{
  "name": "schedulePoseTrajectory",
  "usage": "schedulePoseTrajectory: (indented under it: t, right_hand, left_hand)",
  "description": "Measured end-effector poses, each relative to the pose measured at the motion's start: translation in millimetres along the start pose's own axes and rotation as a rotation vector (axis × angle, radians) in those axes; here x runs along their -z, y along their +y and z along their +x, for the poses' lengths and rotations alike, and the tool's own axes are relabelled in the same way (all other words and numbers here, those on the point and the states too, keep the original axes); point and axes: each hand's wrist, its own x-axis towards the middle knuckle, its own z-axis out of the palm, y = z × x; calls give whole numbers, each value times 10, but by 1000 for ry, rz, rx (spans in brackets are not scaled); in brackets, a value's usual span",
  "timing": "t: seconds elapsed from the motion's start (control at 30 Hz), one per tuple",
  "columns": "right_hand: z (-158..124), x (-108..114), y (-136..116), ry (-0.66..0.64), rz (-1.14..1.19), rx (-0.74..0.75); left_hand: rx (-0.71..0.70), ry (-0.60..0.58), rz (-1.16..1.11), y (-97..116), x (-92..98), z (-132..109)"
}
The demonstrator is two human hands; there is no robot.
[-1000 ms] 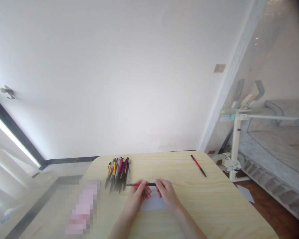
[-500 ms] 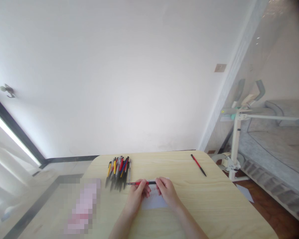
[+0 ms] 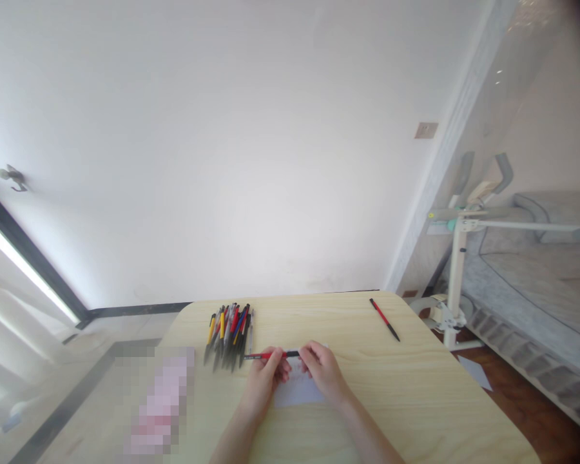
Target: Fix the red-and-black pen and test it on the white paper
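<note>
A red and black pen (image 3: pixel 258 356) lies level between my two hands, over a white sheet of paper (image 3: pixel 299 388) on the table. My left hand (image 3: pixel 267 372) is closed around its red barrel, thumb on top. The fingers of my right hand (image 3: pixel 319 367) pinch the black end of the same pen. Just beyond my left hand lies a bunch of pens (image 3: pixel 229 332) in yellow, red, blue, grey and black. Off to the right, a single red and black pen (image 3: pixel 385 319) rests slantwise by itself.
The pale wooden table (image 3: pixel 406 399) has rounded corners and meets a white wall (image 3: pixel 270 161) at the back. An exercise machine (image 3: pixel 458 277) and a grey sofa (image 3: pixel 541 277) stand to the right. A blurred-out pink patch (image 3: pixel 162 399) shows at the left.
My hands and the pen stay nearly in place. My right fingers have shifted very slightly at the pen's black end. The view has tilted a little.
</note>
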Motion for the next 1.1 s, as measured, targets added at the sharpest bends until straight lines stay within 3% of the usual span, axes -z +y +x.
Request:
schedulePoseTrajectory:
  t: [0.77,1.1]
  right_hand:
    - [7,-1,-6,-15,77,-11]
    - [20,-1,-29,34,-30,-68]
  left_hand:
    - [2,15,-8,-4,-7,0]
    - [7,5,18,25,-24,-10]
